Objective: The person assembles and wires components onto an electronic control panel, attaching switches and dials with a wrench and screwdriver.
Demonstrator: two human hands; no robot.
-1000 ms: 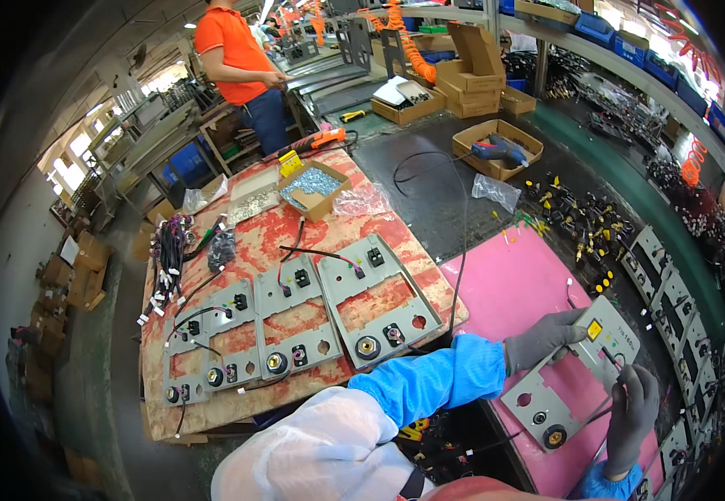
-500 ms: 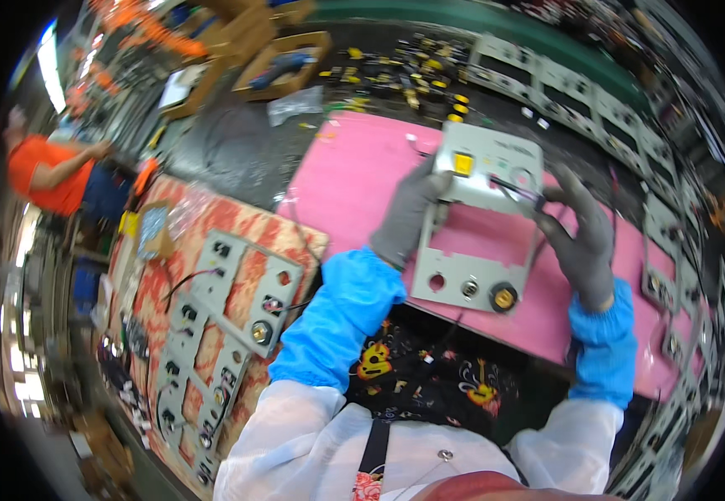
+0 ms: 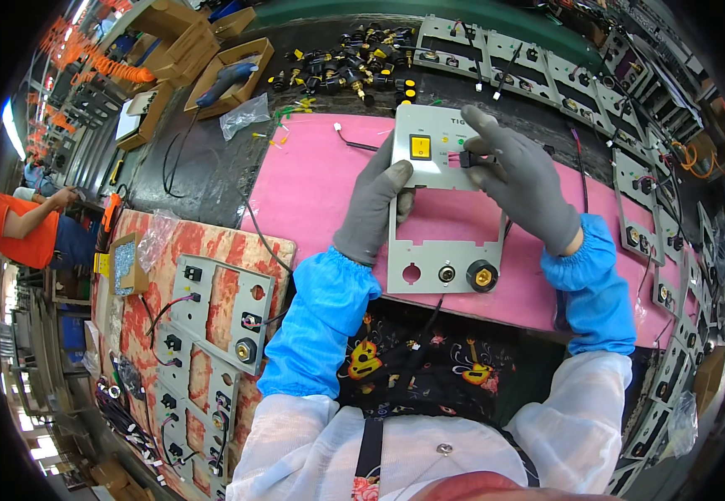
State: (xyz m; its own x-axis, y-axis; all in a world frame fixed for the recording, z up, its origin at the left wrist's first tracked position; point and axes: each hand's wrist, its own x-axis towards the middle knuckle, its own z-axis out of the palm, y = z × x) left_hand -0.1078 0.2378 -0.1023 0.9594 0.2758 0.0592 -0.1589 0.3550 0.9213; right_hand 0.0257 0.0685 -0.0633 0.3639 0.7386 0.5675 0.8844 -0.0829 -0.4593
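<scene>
A grey metal front panel [image 3: 406, 255] with a large rectangular cutout is held up over the pink mat [image 3: 316, 171]. My left hand [image 3: 371, 209] grips its left edge, thumb on the front face. The panel bears a yellow rocker switch [image 3: 420, 147], small green and yellow lights, and a black round socket with a brass centre [image 3: 482, 275] at its lower right. My right hand [image 3: 522, 179] is at the upper right of the panel, its thumb and fingers closed around a small black connector [image 3: 466, 159]. Short pink wires run from this connector to the panel face.
Similar panels lie on the red-patched board [image 3: 227, 242] at left and in a row [image 3: 512, 79] along the back and right. Behind the mat are a pile of black-and-yellow fittings [image 3: 354, 67] and a cardboard box [image 3: 254, 54] holding a blue power screwdriver [image 3: 227, 82]. A person in orange [image 3: 32, 225] stands far left.
In the picture, the panel has shifted left and slightly up with my left hand. My right hand has moved left, over the panel's upper right, and the black connector now sits close to its face.
</scene>
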